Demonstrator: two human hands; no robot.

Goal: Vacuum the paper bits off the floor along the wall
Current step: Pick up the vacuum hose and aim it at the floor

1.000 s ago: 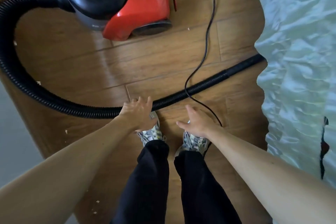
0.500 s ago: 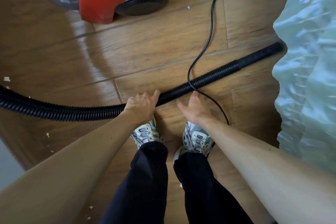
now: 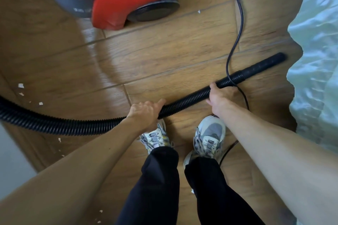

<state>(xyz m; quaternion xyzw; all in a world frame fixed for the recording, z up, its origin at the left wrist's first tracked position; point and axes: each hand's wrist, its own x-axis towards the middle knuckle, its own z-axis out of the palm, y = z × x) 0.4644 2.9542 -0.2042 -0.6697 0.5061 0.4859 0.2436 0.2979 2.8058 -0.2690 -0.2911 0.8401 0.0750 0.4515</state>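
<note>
The wood-look tiled floor (image 3: 164,56) is seen from above, with a red and black vacuum cleaner (image 3: 135,0) stood at the top. Its ribbed black hose (image 3: 73,126) is curved from the left edge across to a smooth nozzle end (image 3: 265,64), which is just beside a crumpled pale sheet (image 3: 314,60) at the right. A thin black cord (image 3: 238,23) is run down from the top, crossed with the hose and passed beside one of two grey-and-white shoes (image 3: 210,137) planted near it. Small paper bits (image 3: 21,86) are scattered along the left side near a grey strip (image 3: 11,151), and a single bit (image 3: 199,11) is found by the vacuum cleaner's wheel.
</note>
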